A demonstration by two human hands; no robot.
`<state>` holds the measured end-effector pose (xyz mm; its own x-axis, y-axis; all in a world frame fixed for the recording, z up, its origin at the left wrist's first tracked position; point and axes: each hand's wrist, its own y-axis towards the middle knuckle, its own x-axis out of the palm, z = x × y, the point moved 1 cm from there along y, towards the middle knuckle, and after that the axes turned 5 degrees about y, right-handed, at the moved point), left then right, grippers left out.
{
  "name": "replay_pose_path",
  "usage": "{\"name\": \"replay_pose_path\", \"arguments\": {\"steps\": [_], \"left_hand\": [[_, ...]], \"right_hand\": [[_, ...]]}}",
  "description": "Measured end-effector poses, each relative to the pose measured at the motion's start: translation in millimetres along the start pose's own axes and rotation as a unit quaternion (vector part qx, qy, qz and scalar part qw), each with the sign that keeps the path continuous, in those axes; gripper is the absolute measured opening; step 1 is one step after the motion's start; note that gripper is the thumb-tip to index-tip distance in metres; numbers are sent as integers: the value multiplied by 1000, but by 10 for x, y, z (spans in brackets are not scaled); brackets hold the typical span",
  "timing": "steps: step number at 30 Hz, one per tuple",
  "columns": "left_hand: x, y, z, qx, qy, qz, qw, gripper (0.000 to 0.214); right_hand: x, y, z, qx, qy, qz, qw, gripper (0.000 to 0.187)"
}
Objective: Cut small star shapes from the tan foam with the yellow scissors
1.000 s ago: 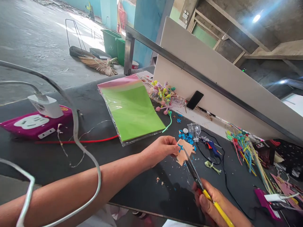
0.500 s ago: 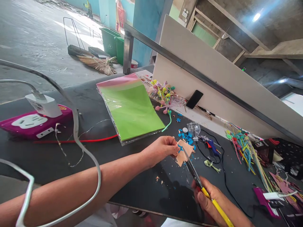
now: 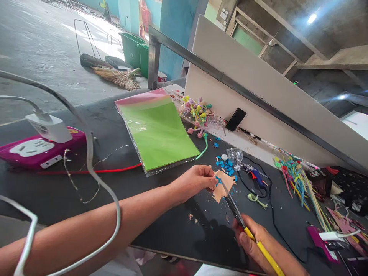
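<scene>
Since the earlier frame, both hands are keeping nearly the same pose, while the scene is sitting slightly farther left in view. The left hand (image 3: 194, 184) is pinching a peach sheet (image 3: 219, 192) and blue star (image 3: 218, 181), fingers closed; the right hand (image 3: 263, 237) is gripping scissors (image 3: 249, 233), which are lying diagonally above the counter (image 3: 172, 230), blades pointing forward-left toward the star

Peach sheet (image 3: 222, 189): left corner hidden behind the left hand (image 3: 198, 180).
Scissors (image 3: 249, 234): grip partly covered by the right hand (image 3: 264, 235), handle end cut off near five o'clock.
Left forearm (image 3: 94, 226): cut off at eight o'clock.
Purple power strip (image 3: 31, 161): cut off at nine o'clock.
Pale crumbs (image 3: 196, 221): too small to identify.
</scene>
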<state>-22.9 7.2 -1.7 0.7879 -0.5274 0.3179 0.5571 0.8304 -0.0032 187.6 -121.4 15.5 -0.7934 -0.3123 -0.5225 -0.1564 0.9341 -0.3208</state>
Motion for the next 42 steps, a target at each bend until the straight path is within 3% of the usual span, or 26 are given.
{"name": "replay_pose_path", "arguments": {"steps": [14,27,42], "left_hand": [[-2,-5,34,-13,10,-9,1000,21],[1,-14,59,-18,47,-16,999,17],[-32,15,-13,-14,47,-26,998,18]], "right_hand": [[1,-46,43,39,62,-47,996,58],[-28,8,85,1,-46,-15,999,60],[38,12,-15,11,-70,20,997,60]]}}
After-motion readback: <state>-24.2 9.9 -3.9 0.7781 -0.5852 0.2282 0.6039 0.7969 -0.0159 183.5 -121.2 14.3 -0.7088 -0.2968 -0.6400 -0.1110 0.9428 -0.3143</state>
